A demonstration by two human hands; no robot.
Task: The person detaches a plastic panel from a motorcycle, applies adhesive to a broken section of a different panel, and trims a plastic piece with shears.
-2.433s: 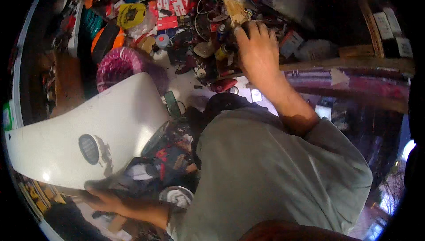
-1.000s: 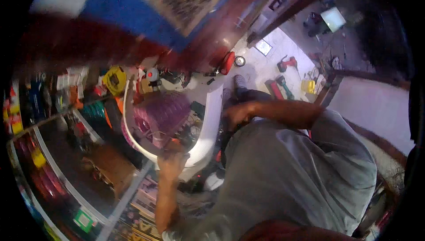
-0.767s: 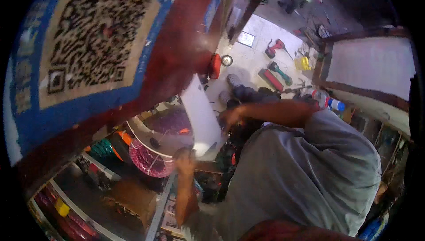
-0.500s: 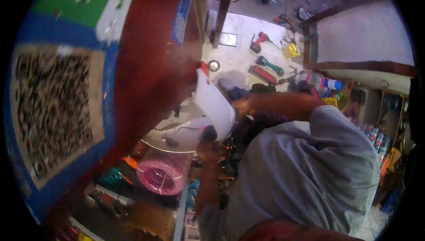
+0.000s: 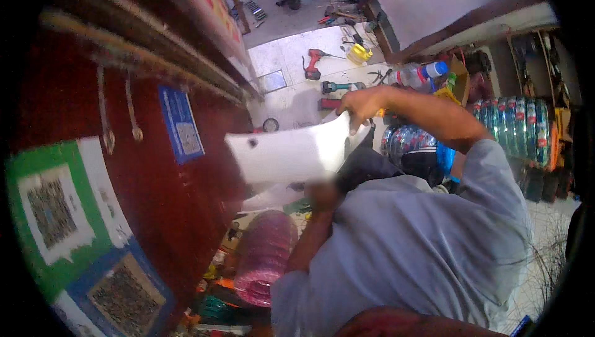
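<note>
While one white curved panel (image 5: 285, 156) spans the space in front of the body, the right hand (image 5: 361, 106) has its fingers closed over the panel's upper right corner! Down at the lower edge comes the left hand (image 5: 325, 196), touching or just beside it, so blurred I can't tell how its fingers stand. One dark spot marks the panel's left end. Below, one pink coil (image 5: 266, 259). Count the cordless tools on the floor: two, a red drill (image 5: 314, 64) and a teal tool (image 5: 341, 87). Three square-code signs (image 5: 54, 204) on the left, two slim metal rods (image 5: 137, 131) hanging above. Now the containers: one yellow jug (image 5: 359, 54), contents hidden; two wrapped packs of bottles (image 5: 511, 127), one greenish, one clear; and an open cardboard box (image 5: 459, 72) with something yellow and green at its mouth, too small to name.
</note>
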